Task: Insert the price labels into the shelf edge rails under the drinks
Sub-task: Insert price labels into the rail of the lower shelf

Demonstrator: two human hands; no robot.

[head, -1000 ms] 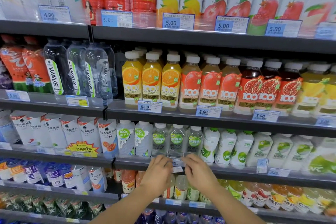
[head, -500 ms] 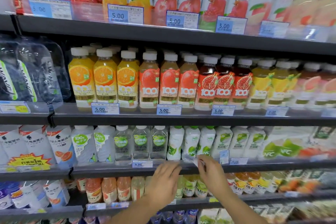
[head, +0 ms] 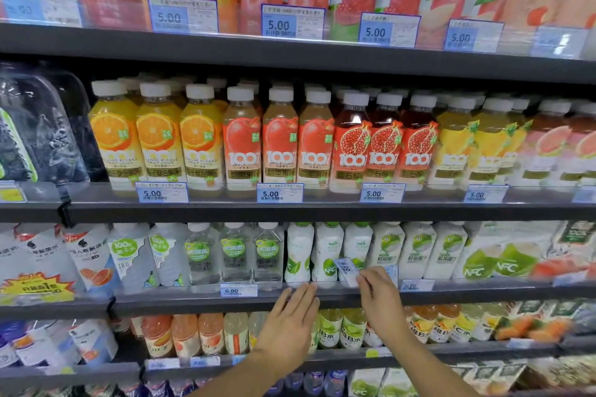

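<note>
Price label [head: 346, 269] (marked 6.00): right hand [head: 379, 296] is pinching it tilted before the white bottles [head: 327, 248], just above the shelf edge rail [head: 458, 291], having shifted right from the seated label [head: 238, 291], while left hand [head: 287, 325], fingers straight, is touching the rail, so insertion is pending.

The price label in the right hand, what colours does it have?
The price label is blue and white; head view.

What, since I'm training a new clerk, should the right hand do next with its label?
Probably level the label and lower its bottom edge into the rail. The right hand pinches it tilted above the rail; the left hand rests its fingers on the rail beside it.
</note>
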